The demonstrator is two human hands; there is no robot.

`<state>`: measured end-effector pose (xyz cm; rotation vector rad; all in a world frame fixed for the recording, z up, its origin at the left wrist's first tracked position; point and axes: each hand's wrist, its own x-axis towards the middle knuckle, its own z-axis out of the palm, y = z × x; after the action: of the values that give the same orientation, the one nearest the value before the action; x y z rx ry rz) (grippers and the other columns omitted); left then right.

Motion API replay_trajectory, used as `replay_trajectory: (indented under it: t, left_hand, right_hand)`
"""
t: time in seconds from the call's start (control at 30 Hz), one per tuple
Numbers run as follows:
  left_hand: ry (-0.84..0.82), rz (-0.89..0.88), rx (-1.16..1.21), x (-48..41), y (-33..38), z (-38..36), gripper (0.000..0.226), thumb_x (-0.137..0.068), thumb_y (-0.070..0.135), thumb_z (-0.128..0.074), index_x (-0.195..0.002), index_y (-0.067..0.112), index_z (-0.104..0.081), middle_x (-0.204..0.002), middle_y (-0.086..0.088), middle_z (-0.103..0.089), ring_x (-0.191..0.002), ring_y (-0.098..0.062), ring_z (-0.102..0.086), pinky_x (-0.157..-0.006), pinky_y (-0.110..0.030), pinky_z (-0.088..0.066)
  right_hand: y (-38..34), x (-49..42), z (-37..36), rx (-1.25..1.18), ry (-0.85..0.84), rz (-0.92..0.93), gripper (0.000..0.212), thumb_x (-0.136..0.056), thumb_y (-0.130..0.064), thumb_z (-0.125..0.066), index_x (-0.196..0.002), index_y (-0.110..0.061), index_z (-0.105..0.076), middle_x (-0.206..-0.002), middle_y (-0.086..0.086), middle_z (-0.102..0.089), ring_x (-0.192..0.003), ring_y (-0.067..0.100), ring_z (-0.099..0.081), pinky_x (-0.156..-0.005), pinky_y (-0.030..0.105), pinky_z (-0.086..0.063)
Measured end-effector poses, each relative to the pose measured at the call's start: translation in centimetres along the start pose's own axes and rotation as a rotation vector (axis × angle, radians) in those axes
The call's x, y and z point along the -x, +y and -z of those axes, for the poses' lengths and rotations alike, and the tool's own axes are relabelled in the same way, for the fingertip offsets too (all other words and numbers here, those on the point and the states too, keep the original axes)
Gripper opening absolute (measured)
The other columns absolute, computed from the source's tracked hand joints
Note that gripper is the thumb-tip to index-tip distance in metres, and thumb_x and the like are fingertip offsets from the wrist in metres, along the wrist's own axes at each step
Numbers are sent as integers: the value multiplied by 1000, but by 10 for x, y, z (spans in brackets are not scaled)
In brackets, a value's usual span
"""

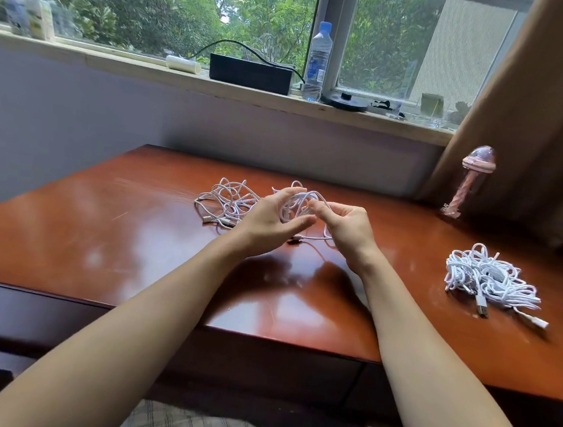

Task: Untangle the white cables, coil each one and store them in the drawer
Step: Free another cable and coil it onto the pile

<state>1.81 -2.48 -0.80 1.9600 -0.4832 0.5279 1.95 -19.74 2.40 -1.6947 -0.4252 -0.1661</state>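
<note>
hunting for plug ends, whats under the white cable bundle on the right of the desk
A USB plug and a white connector poke out from under the bundle at its near edge, lying on the desk. Anything else beneath is hidden by its loops.

Bright window (149,4) daylight glares off the desk (116,232); edges bend.
</note>
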Motion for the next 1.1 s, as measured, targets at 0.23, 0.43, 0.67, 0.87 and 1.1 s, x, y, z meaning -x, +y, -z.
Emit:
replay_trajectory:
  t: [0.23, 0.43, 0.67, 0.87, 1.1]
  left_hand:
    - [-42, 95, 30, 1, 9, 1, 68, -74, 25, -59, -142, 24, -50, -79, 0, -62, -61, -11, -50, -65, -32, -48]
    - [-137, 138, 103, 3, 4, 1, 85, -70, 16, -66, -150, 27, -38, -118, -21, -67, -79, -15, -59, -82, -49, -56]
    - [-81, 138, 151, 1, 10, 0, 42, -105, 11, -49, -147, 10, -43, -86, -4, -63, -64, -5, -59, -62, -20, -45]
    - [19, 102, 112, 2, 14, 0, 25, -108, 10, -40, -126, 13, -59, -83, 4, -61, -61, -3, -54, -61, -21, -45]
    - [57, 181, 225, 0, 19, 4, 24, -108, 8, -41, -115, 15, -62, -98, -34, -63, -74, -28, -54, -61, -33, -45]
  right_hand:
    - [-6, 4, -1, 7, 17, -20, 20, -97, -13, -66, -105, 3, -74, -44, -17, -57, -39, -3, -49, -46, 7, -36]
    - [-4, 1, -2, 24, 61, -51, 21, -96, -14, -68, -101, 5, -75, -41, -17, -54, -38, -2, -47, -45, 7, -34]
    - [-1, -3, 1, 26, 77, -58, 22, -95, -19, -70, -101, 1, -77, -48, -17, -60, -42, -3, -49, -48, 7, -34]
    - [-1, -1, 0, 20, 43, -33, 25, -98, -18, -67, -103, 5, -76, -49, -17, -61, -41, -4, -48, -48, 6, -35]
    - [4, -5, 1, 28, 103, 53, 30, -103, -24, -59, -95, 1, -75, -50, -16, -58, -43, -2, -45, -47, 12, -33]
